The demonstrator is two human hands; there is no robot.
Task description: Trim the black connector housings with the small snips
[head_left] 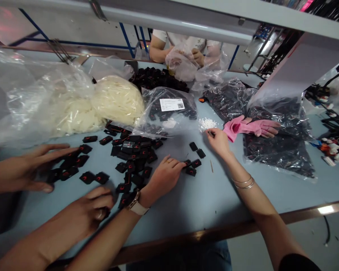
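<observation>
A few small black parts [196, 163] lie scattered; at one o'clock from them, tiny white bits [208, 124] form a loose heap.

This is looking like an assembly workshop: several people's hands are working along one shared worktop [169, 210], with heaped black plastic parts [134, 154] lying between them, bulk plastic bags [120, 98] sitting beyond them and cable bundles [332, 145] trailing far right of them.

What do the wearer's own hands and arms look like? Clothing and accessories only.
Left hand: slim ring, gold-looking, on one of the fingers; watch with a pale strap at the wrist. Right hand: bare of gloves, thin silvery bangles on the forearm, black sleeve higher up.
</observation>
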